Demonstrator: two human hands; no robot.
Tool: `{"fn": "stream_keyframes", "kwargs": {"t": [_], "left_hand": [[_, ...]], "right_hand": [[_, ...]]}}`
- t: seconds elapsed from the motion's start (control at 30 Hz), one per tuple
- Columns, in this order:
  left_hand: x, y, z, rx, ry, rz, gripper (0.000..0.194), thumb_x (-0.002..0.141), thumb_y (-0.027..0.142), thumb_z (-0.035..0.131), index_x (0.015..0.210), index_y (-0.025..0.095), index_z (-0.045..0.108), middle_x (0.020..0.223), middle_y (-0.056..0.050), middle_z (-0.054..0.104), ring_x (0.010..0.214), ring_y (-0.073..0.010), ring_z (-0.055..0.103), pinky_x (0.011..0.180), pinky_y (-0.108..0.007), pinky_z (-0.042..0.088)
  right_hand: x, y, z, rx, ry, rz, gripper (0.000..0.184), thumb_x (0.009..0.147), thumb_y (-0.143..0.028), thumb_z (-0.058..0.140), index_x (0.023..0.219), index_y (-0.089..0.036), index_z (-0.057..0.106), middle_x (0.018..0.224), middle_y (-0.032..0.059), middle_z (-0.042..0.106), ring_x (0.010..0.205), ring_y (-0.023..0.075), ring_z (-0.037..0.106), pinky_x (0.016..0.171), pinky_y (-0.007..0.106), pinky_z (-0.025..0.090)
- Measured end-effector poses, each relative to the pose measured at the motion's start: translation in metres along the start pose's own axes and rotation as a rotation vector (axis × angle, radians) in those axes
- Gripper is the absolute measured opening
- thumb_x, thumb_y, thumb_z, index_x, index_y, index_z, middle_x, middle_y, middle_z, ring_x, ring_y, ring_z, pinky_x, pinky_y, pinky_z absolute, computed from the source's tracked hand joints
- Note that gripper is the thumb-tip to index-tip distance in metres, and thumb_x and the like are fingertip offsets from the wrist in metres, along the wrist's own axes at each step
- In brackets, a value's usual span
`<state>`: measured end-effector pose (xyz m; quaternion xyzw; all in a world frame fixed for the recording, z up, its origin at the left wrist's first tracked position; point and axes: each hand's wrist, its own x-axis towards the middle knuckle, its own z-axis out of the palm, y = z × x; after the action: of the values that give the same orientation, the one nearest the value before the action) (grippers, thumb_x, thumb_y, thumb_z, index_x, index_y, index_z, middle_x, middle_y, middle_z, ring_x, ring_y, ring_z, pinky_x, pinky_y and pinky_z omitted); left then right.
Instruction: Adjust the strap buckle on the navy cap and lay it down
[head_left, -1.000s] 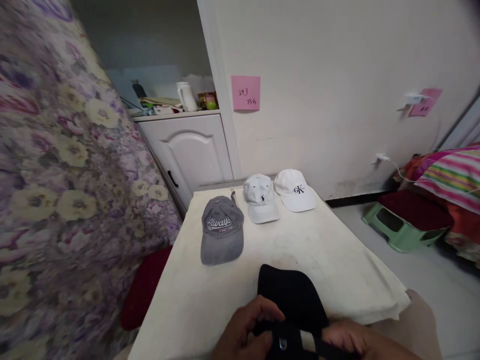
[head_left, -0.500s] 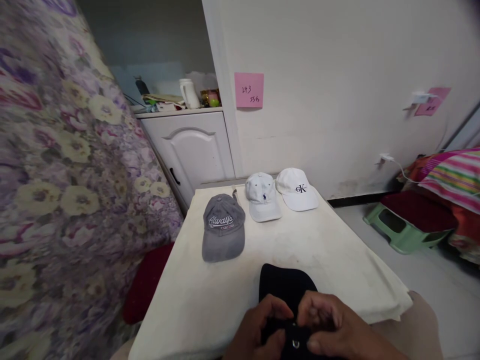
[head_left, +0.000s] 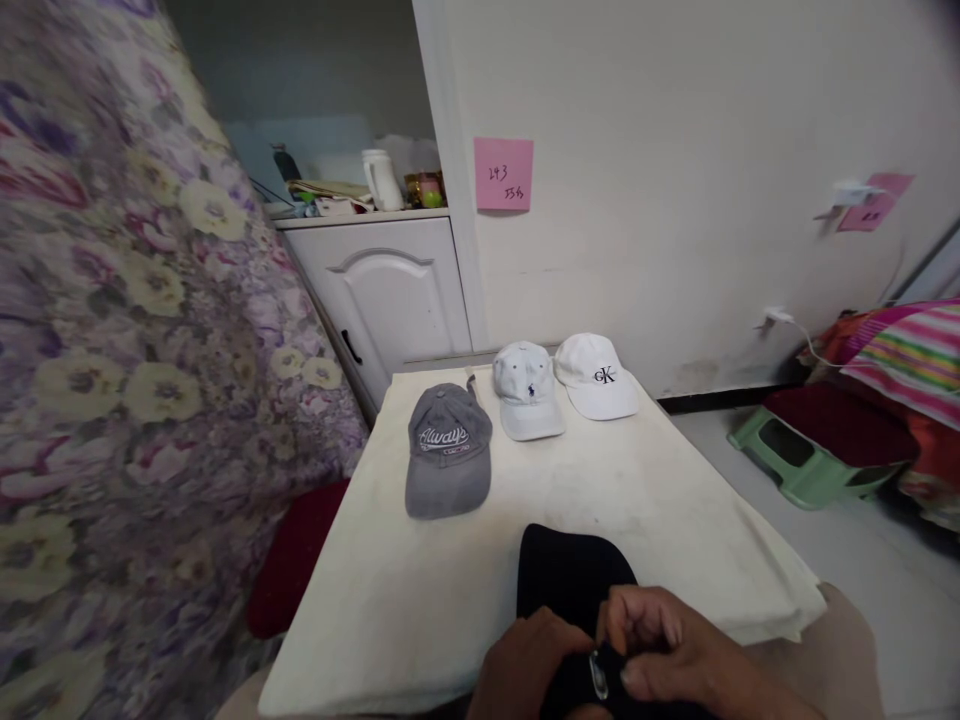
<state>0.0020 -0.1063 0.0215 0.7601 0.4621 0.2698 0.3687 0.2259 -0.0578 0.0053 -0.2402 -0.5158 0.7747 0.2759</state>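
A black cap [head_left: 570, 570] lies at the near edge of the table, its brim pointing away from me. My left hand [head_left: 525, 665] is closed on the cap's near part, thumb mostly hidden low in the picture. On the right, my right hand [head_left: 671, 645] pinches the cap's dark strap between thumb and fingers. A small silver metal buckle [head_left: 598, 677] shows between the two hands. Farther off sit a grey cap [head_left: 448, 450] with white lettering, a pale blue cap [head_left: 527, 390] and a white cap [head_left: 596, 377].
A cream cloth [head_left: 540, 490] covers the table. Floral curtain [head_left: 150, 350] hangs at left beside a dark red seat [head_left: 296, 560]. Behind are a white cabinet [head_left: 397, 290] and a wall with a pink note [head_left: 503, 174]. A green stool [head_left: 795, 465] stands right.
My left hand has shifted right, closer to my right hand, and its thumb has dropped lower. The buckle now stands more upright and shows longer between my hands. The view has shifted slightly.
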Motion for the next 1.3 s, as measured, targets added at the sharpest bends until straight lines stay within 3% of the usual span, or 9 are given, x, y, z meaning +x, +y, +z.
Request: {"fn": "stream_keyframes", "kwargs": {"t": [0.1,0.2,0.4,0.53,0.63,0.73,0.9,1.03,1.3], "left_hand": [[0.003,0.006,-0.001,-0.063,0.015,-0.064,0.024,0.077,0.037,0.076,0.095,0.024,0.066,0.089,-0.004,0.071,0.076,-0.0208,0.061,0.071,-0.032,0.042],[0.006,0.006,-0.001,-0.126,0.024,-0.121,0.027,0.069,0.026,0.078,0.092,0.023,0.065,0.087,-0.001,0.068,0.076,-0.0201,0.060,0.069,-0.030,0.040],[0.011,0.012,-0.002,-0.186,0.064,-0.176,0.029,0.063,0.011,0.074,0.089,0.022,0.065,0.085,0.000,0.064,0.078,-0.0191,0.058,0.071,-0.030,0.038],[0.013,0.012,0.002,-0.222,0.095,-0.092,0.027,0.063,0.014,0.076,0.086,0.021,0.063,0.088,-0.002,0.062,0.083,-0.0214,0.059,0.074,-0.031,0.040],[0.013,0.012,0.005,-0.274,0.112,-0.068,0.028,0.063,0.017,0.076,0.086,0.021,0.061,0.088,-0.002,0.062,0.082,-0.0210,0.058,0.073,-0.031,0.040],[0.013,0.016,0.006,-0.282,0.125,-0.131,0.030,0.059,0.014,0.070,0.086,0.022,0.058,0.087,-0.002,0.063,0.079,-0.0206,0.058,0.071,-0.031,0.040],[0.014,0.025,0.003,-0.221,0.066,-0.297,0.027,0.057,0.018,0.066,0.082,0.022,0.058,0.078,0.000,0.062,0.073,-0.0196,0.055,0.067,-0.030,0.036],[0.015,0.028,0.001,-0.153,0.043,-0.341,0.026,0.058,0.020,0.065,0.084,0.021,0.059,0.077,0.000,0.062,0.071,-0.0200,0.055,0.066,-0.030,0.036],[0.020,0.033,0.001,-0.024,0.005,-0.336,0.029,0.060,0.017,0.065,0.089,0.020,0.061,0.088,-0.006,0.072,0.079,-0.0253,0.065,0.069,-0.032,0.041]], "right_hand": [[-0.002,-0.012,0.005,-0.188,0.055,-0.069,0.032,0.076,-0.045,0.080,0.077,-0.019,0.061,0.083,0.0000,0.060,0.073,0.0139,0.049,0.064,0.027,0.034],[-0.004,-0.029,0.015,-0.423,0.146,-0.093,0.015,0.078,-0.031,0.072,0.075,-0.021,0.061,0.092,0.0025,0.061,0.079,0.0174,0.052,0.069,0.031,0.037],[-0.007,-0.037,0.027,-0.681,0.229,-0.079,0.006,0.080,-0.019,0.062,0.079,-0.025,0.062,0.085,0.0005,0.061,0.074,0.0176,0.051,0.066,0.031,0.037],[-0.008,-0.033,0.026,-0.635,0.241,0.026,0.004,0.082,-0.028,0.062,0.083,-0.024,0.062,0.074,-0.0029,0.052,0.067,0.0160,0.044,0.062,0.031,0.032],[-0.007,-0.035,0.025,-0.507,0.226,0.080,0.021,0.084,-0.043,0.064,0.080,-0.022,0.060,0.066,-0.0053,0.043,0.064,0.0149,0.038,0.060,0.030,0.028],[-0.005,-0.035,0.026,-0.420,0.193,0.058,0.034,0.086,-0.053,0.064,0.078,-0.021,0.057,0.066,-0.0052,0.044,0.064,0.0138,0.037,0.059,0.029,0.028],[-0.002,-0.031,0.025,-0.407,0.195,0.032,0.039,0.086,-0.058,0.063,0.077,-0.021,0.054,0.068,-0.0047,0.045,0.065,0.0137,0.039,0.060,0.028,0.028],[-0.003,-0.028,0.022,-0.424,0.206,0.038,0.034,0.088,-0.052,0.060,0.075,-0.022,0.050,0.068,-0.0048,0.045,0.064,0.0139,0.039,0.060,0.029,0.029],[-0.006,-0.028,0.020,-0.639,0.276,0.075,0.011,0.082,-0.021,0.053,0.074,-0.024,0.047,0.073,-0.0034,0.050,0.069,0.0161,0.047,0.062,0.030,0.036]]}}
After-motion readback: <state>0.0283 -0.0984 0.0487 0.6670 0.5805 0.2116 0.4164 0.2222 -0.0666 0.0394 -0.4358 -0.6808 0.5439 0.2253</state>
